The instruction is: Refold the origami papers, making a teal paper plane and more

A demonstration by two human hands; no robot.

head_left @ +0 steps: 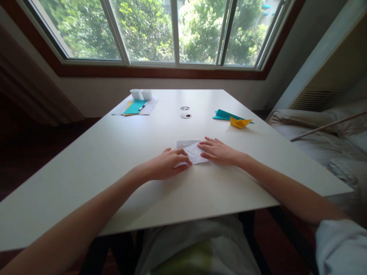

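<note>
At mid-tabletop [114,152], a partly folded white paper sheet [192,151] lies pinned flat — left hand [166,164] and right hand [218,151] press it with fingers extended, gripping nothing. Folding looks early: a few creases show, no finished form. Beyond, a completed yellow paper boat [240,122] rests on teal paper [225,115].

Smooth matt white table [114,152], thin creased white paper [192,151] near the middle, matt teal paper sheet [135,107] far left, folded yellow paper boat [240,122] far right, dark wooden window sill [160,71], soft crumpled grey cloth bedding [315,137] right.
</note>
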